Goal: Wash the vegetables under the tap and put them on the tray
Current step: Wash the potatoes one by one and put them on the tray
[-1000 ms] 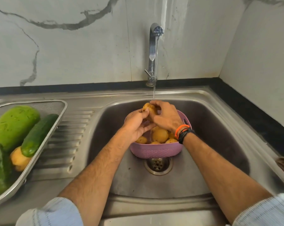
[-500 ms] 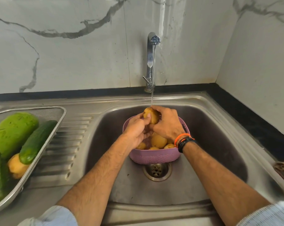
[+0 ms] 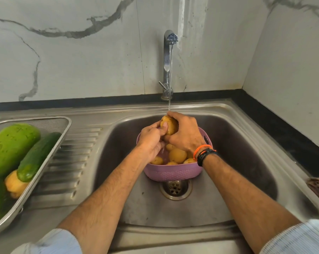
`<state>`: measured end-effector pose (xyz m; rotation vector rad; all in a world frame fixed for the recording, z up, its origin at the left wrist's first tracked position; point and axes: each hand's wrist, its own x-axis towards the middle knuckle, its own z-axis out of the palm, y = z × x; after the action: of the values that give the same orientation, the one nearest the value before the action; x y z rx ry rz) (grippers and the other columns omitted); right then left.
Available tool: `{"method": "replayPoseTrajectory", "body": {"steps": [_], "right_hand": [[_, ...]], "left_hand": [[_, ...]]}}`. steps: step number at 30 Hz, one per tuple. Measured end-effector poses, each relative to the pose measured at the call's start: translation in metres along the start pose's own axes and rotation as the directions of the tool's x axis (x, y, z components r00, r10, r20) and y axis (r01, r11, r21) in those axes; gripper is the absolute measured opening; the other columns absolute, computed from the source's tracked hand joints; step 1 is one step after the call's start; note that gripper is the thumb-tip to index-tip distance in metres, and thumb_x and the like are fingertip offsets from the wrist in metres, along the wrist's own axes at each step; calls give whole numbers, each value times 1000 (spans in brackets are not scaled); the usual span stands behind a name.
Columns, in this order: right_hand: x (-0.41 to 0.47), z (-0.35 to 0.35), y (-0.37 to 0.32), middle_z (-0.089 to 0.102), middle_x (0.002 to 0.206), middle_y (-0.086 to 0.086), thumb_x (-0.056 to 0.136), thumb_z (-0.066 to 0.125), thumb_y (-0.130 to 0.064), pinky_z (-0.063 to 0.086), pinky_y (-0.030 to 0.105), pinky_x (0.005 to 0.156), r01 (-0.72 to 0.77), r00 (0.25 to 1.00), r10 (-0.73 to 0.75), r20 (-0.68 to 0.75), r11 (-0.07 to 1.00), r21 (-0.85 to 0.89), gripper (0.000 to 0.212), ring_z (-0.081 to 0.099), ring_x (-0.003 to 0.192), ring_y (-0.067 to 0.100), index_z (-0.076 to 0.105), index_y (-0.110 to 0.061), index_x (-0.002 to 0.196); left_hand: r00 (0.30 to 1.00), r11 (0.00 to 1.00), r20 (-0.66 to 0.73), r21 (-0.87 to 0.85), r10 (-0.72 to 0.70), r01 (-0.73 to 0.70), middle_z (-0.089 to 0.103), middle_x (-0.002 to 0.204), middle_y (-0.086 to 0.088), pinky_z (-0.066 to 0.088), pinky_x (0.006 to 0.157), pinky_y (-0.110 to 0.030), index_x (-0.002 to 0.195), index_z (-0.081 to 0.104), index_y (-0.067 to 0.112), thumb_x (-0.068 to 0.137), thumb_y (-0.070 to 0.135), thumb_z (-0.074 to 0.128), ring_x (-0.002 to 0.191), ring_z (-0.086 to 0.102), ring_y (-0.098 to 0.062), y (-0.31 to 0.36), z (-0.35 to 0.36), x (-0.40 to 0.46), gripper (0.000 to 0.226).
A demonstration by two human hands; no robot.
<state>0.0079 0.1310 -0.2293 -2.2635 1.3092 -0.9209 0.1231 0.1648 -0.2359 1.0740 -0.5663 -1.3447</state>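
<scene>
Both hands grip one potato under the tap, right hand curled over it, left hand pinching; tray lies well to the left, nearer the left hand.

You are holding a potato under the thin stream from the tap, your right hand curling over it and your left hand gripping it from the left. Below them a pink basket of more potatoes is sitting in the sink. At far left, the tray is carrying cucumbers.
</scene>
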Motion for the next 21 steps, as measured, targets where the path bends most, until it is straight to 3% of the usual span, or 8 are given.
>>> {"method": "replayPoseTrajectory", "body": {"steps": [4,7,11,16,21], "right_hand": [[-1,-1,3,63,132,6,72,83,-27,39,24,105,3,1000,-3,-31,1000,-4,74,57,122,20,55,-15,140],[-2,1,-1,67,127,5,73,82,-29,45,29,105,22,997,-24,-77,1000,-16,67,60,118,20,60,-15,134],[0,-2,0,62,134,6,74,81,-23,33,15,99,13,1000,-13,-9,1000,-8,72,56,123,20,55,-13,140],[-3,0,-1,69,122,3,72,83,-31,48,32,103,24,996,-24,-85,1000,-9,63,62,113,19,62,-17,131],[-1,-3,-1,66,127,6,74,80,-24,40,21,101,16,1000,-15,-19,1000,2,68,60,117,21,57,-13,137]], "left_hand": [[999,999,-37,-20,27,-28,73,105,-14,61,64,-30,120,64,6,98,6,56,91,71,-20,-2,3,0,23],[998,999,-52,-37,28,-30,75,93,-9,61,69,-30,113,67,7,99,8,56,87,72,-18,-1,3,0,18],[1000,1000,-22,3,11,-10,73,102,-13,61,74,-33,118,64,4,100,7,54,96,70,-22,-1,3,-1,21],[994,998,-92,14,59,-58,73,103,-14,60,79,-35,117,66,6,98,8,57,96,71,-22,-3,6,0,21],[991,983,-62,147,115,-105,75,104,-9,57,92,-44,111,71,15,96,10,61,101,71,-23,-6,3,1,19]]}}
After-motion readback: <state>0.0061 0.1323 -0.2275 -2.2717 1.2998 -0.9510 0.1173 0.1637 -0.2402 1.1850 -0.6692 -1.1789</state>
